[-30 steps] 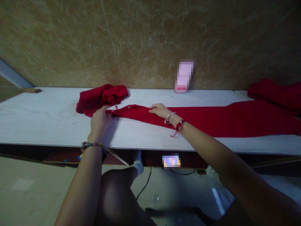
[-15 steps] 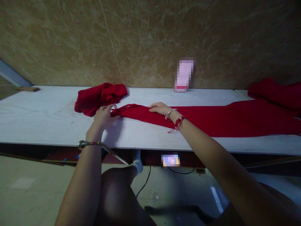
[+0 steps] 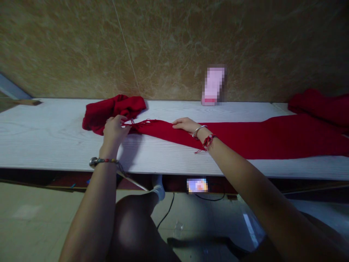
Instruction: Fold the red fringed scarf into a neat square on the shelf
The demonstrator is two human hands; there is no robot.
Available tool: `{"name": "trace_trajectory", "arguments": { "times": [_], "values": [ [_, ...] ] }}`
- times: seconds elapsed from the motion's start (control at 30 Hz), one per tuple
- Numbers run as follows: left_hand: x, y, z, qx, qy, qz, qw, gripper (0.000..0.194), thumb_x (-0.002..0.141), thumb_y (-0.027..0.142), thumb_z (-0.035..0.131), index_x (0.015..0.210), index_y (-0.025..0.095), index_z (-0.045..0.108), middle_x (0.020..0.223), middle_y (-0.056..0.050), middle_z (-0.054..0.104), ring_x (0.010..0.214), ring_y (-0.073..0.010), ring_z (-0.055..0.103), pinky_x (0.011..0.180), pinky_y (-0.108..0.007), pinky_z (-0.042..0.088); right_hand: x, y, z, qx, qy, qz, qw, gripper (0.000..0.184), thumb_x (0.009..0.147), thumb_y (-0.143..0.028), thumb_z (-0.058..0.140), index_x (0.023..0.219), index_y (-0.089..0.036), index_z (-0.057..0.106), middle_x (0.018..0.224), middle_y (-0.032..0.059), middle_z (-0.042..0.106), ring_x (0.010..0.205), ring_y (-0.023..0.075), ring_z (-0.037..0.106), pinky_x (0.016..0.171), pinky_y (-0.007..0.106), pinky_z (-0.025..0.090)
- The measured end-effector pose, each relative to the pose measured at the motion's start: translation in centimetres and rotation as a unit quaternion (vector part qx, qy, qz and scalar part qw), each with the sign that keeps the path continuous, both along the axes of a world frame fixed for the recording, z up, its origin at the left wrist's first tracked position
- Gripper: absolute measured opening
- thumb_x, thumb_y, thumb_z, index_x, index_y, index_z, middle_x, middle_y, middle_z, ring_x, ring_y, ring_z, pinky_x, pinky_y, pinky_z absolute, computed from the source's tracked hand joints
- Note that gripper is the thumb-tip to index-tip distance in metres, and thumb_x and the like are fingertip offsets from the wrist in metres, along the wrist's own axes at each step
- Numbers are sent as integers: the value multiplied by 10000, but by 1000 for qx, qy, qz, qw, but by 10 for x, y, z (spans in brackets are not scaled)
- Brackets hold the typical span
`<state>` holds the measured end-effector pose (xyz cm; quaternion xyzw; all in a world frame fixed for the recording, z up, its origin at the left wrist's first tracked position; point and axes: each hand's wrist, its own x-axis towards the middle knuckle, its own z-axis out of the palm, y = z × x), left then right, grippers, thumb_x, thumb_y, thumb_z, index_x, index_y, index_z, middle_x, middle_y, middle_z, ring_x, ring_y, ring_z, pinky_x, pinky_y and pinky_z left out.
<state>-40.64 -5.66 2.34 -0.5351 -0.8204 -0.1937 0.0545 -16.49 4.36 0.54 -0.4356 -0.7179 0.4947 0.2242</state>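
Note:
A long red scarf (image 3: 240, 140) with a fringed left end stretches across the white wood-grain tabletop (image 3: 54, 145). At that end, my left hand (image 3: 113, 128) is closed on the fringe strands, its fingertips partly hidden. My right hand (image 3: 187, 125) rests palm down on the scarf's narrower part, fingers stretched out and lying on the cloth. Just behind my left hand lies a crumpled red cloth (image 3: 109, 111). The right end of the scarf runs towards a second red heap (image 3: 316, 105), where the two overlap.
A pink object (image 3: 214, 85), blurred out, leans on the brown marbled wall (image 3: 174, 43) behind the tabletop. Below the front edge, a blurred lit screen (image 3: 197, 185) and a black cable (image 3: 167, 213) are seen near a foot in a white sock (image 3: 159, 191).
My left hand has shifted slightly left and away from me, drawing along the fringe. My right hand stays on the scarf in nearly the same spot.

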Motion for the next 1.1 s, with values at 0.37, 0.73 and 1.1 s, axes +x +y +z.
{"name": "trace_trajectory", "arguments": {
  "times": [0.37, 0.73, 1.1],
  "values": [
    [-3, 13, -5, -35, -137, -154, 978, 325, 648, 298, 547, 909, 138, 657, 898, -52, 667, 888, -217, 595, 811, -297, 472, -1, -3, 2, -37, 30, -25, 999, 173, 725, -75, 612, 846, -132, 722, 917, 41, 716, 851, 125, 630, 906, 332, 448],
    [-2, -10, 7, -41, -95, 42, 994, 385, 767, 290, 498, 1055, 70, 628, 1147, -200, 590, 1116, -356, 514, 927, -533, 385, -1, -9, 7, -21, 5, -25, 999, 206, 745, -82, 594, 903, -125, 720, 946, 48, 713, 828, 120, 627, 886, 324, 453],
    [25, 8, 6, -20, 42, -208, 977, 347, 843, 322, 416, 988, 195, 705, 1218, -101, 569, 1189, -262, 457, 1028, -441, 330, -1, -6, 6, 4, 6, -21, 1000, 177, 732, -76, 610, 854, -126, 729, 849, 28, 722, 818, 124, 625, 866, 301, 447]
  ]
}}
